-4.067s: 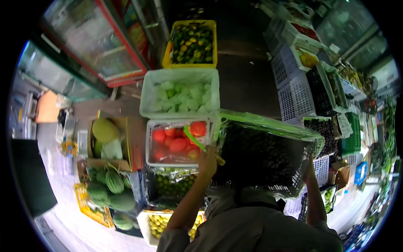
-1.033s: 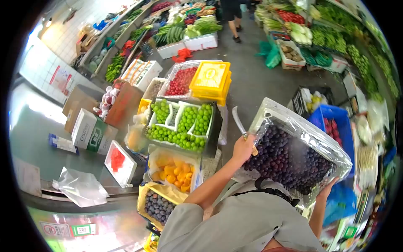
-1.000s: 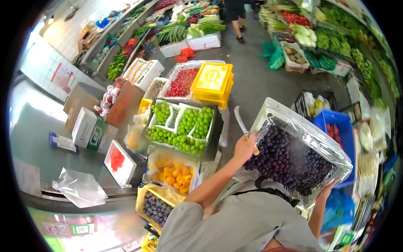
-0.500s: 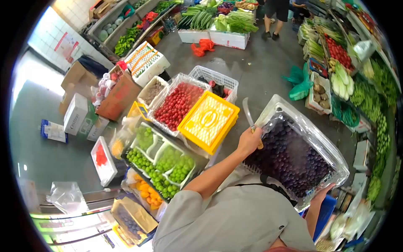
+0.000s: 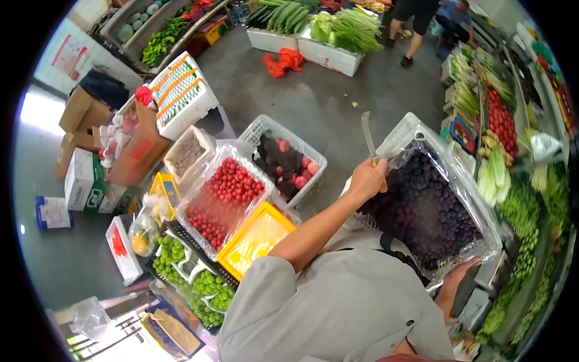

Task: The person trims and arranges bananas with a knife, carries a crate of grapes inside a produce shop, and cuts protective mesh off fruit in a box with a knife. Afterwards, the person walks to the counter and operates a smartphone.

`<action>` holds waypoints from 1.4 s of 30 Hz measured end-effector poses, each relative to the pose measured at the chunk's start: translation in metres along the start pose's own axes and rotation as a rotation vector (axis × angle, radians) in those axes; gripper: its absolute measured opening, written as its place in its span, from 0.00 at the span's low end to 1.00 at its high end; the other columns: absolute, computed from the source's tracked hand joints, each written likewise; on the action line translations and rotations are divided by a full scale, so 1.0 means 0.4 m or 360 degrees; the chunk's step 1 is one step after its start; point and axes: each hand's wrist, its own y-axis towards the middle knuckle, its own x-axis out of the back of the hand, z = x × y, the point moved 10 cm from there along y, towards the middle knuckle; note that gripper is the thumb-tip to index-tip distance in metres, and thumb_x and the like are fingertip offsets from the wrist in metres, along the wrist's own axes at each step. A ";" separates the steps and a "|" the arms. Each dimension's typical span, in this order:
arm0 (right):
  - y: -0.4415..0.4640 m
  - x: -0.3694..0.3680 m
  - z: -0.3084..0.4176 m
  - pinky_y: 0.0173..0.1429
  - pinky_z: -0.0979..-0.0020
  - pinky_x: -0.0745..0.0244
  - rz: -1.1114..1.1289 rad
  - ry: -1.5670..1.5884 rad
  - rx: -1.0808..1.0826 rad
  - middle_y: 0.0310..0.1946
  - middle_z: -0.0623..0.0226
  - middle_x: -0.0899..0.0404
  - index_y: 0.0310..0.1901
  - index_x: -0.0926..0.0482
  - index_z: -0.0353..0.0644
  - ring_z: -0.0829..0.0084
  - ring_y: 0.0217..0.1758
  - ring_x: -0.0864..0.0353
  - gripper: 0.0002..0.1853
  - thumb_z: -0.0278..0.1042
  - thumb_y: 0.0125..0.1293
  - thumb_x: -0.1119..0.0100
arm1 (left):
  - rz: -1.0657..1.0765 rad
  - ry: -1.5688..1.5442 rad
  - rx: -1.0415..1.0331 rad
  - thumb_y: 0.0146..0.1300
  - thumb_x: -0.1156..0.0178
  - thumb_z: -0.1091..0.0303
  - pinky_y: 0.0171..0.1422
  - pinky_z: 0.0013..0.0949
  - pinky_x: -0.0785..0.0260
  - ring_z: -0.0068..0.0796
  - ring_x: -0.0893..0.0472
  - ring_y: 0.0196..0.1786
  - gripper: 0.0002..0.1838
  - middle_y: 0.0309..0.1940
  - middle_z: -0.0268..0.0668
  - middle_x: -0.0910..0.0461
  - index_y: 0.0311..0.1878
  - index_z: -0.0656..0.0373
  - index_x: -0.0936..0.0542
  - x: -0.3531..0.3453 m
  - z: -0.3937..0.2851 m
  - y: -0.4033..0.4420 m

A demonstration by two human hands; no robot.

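A white crate (image 5: 435, 137) lined with clear plastic film is held in front of my body, full of dark purple grapes (image 5: 431, 199). My left hand (image 5: 368, 178) is closed round the wooden handle of a curved knife (image 5: 368, 134) at the crate's left edge. The blade points away from me, and some fingers are hidden. My right hand (image 5: 459, 275) holds the crate's near right corner from beneath, its fingers partly out of sight.
To the left stand a lined box of red fruit (image 5: 211, 244), a yellow-rimmed crate (image 5: 288, 225), a white basket (image 5: 322, 166) and a tray of green grapes (image 5: 208, 289). Vegetable shelves (image 5: 525, 199) run along the right. A person (image 5: 416, 24) stands ahead near a red bag (image 5: 282, 63).
My view has shifted, so the fruit boxes on the left sit farther left and lower. The yellow crate is now partly behind my left arm. Both hands keep their hold.
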 end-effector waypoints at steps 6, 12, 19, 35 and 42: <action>0.415 -0.359 -0.162 0.73 0.59 0.36 -0.0104 0.0308 -0.0951 0.76 0.59 0.36 0.85 0.52 0.49 0.61 0.67 0.30 0.56 0.86 0.69 0.59 | -0.0269 -0.0064 0.0071 0.70 0.51 0.47 0.56 0.47 0.29 0.54 0.17 0.47 0.26 0.39 0.53 0.16 0.45 0.63 0.17 0.090 -0.026 0.312; 0.785 -0.858 -0.104 0.78 0.60 0.41 0.0419 0.0233 -0.0970 0.82 0.57 0.43 0.85 0.55 0.39 0.58 0.74 0.35 0.58 0.83 0.71 0.58 | -0.0683 -0.0072 0.0164 0.71 0.52 0.50 0.50 0.47 0.30 0.53 0.19 0.42 0.23 0.34 0.50 0.18 0.41 0.63 0.20 0.283 -0.108 0.500; 0.989 -1.557 0.127 0.79 0.69 0.46 0.0995 0.0277 -0.0809 0.85 0.64 0.51 0.86 0.57 0.50 0.65 0.82 0.46 0.54 0.82 0.72 0.59 | -0.1187 -0.0252 0.0355 0.71 0.53 0.48 0.50 0.44 0.31 0.49 0.20 0.40 0.25 0.33 0.49 0.19 0.44 0.64 0.20 0.536 -0.055 0.651; 1.011 -2.778 0.643 0.38 0.75 0.37 0.1219 0.0268 -0.0645 0.36 0.75 0.28 0.84 0.48 0.48 0.81 0.30 0.38 0.47 0.75 0.77 0.56 | -0.1575 -0.0389 0.0375 0.70 0.52 0.48 0.53 0.46 0.29 0.53 0.17 0.46 0.25 0.37 0.50 0.15 0.44 0.61 0.16 1.313 -0.114 1.237; 1.032 -3.396 0.728 0.37 0.76 0.38 0.1488 0.0206 -0.0718 0.35 0.76 0.27 0.78 0.36 0.46 0.81 0.30 0.35 0.43 0.74 0.77 0.54 | -0.1771 -0.0387 0.0507 0.70 0.53 0.49 0.53 0.43 0.29 0.47 0.16 0.45 0.25 0.36 0.47 0.15 0.46 0.61 0.15 1.638 -0.182 1.450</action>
